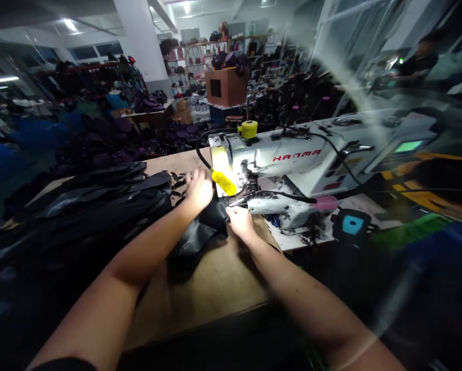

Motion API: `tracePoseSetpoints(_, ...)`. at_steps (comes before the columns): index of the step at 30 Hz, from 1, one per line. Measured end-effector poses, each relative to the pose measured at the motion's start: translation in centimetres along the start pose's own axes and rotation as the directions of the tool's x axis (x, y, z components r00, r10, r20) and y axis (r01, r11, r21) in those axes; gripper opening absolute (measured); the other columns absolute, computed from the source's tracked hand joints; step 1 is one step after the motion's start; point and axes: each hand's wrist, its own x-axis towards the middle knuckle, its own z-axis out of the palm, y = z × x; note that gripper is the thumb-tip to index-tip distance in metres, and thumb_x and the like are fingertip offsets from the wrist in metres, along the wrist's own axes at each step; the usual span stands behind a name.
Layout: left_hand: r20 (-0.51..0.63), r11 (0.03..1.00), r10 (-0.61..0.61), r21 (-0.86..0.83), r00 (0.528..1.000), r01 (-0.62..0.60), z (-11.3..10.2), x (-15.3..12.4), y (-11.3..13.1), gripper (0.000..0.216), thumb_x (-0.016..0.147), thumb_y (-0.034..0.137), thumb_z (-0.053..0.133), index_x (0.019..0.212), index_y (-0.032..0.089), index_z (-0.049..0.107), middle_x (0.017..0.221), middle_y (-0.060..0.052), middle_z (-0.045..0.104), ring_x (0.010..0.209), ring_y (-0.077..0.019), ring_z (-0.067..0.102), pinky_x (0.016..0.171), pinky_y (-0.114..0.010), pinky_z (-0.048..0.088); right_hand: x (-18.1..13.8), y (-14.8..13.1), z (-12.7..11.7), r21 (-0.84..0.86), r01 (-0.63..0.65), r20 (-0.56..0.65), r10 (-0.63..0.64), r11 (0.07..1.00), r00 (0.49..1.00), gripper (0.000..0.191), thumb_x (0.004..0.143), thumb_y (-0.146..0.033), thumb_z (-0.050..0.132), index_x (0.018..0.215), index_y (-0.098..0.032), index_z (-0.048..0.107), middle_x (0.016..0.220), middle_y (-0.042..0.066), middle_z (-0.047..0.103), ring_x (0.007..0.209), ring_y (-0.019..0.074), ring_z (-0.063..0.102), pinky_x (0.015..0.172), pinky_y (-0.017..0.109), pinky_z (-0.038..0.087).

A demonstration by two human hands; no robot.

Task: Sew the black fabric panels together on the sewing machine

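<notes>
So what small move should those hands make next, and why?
Perhaps settle the left fingers onto the black piece to steady it: the right fingers are at its edge by the sewing machine, while the left ones look blurred, contact unclear.

Lg. workshop rm., dim overall, w/ bright ceiling lights point(69, 24) and a lit tube point(5, 79) far L. Beyond the worktop's point(200, 299) far edge: thick white pillar point(140, 41), grey lower down; dark windows point(99, 50) to its L, open shelving point(192, 62) to its R, crammed w/ misc. goods. Side tbl. point(149, 111) nr. pillar's foot, dark purple stuff on top. Brown box point(227, 87) in front of shelving. Past worktop's R side, tall panes point(349, 38), blurry. Floor mostly hidden under dark heaps point(118, 134).
</notes>
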Motion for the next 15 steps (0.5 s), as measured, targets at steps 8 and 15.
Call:
tracePoseSetpoints(8, -0.006, 0.975, 0.131, -0.182, 0.991, -0.130, 4.7, -10.0, 2.1, 0.040, 0.097, 0.031, 0.058, 0.134, 0.020, 0.063, 0.115, -0.013, 0.065, 0.105, -0.0266, 0.061, 0.091, -0.039, 0.054, -0.2, 0.3, 0.2, 0.273, -0.157, 0.113, 0.131, 0.949, 0.985, 0.032, 0.095, -0.030, 0.055, 0.066, -0.019, 0.062, 0.062, 0.002, 0.066, 0.057, 0.0133, 0.062, 0.057, 0.021, 0.049)
tracePoseSetpoints(15, 0.079, 0.938, 0.138, -0.329, 0.987, -0.104, 4.3, -8.2, -1.3, 0.052, 0.087, 0.027, 0.072, 0.138, 0.018, 0.061, 0.119, -0.011, 0.063, 0.110, -0.0249, 0.060, 0.102, -0.040, 0.052, -1.0, -1.5, 1.4, 0.546, -0.406, 0.162, 0.384, 0.733, 0.909, 0.027, 0.100, -0.028, 0.049, 0.079, -0.015, 0.062, 0.063, 0.000, 0.063, 0.055, 0.0119, 0.064, 0.050, 0.022, 0.056)
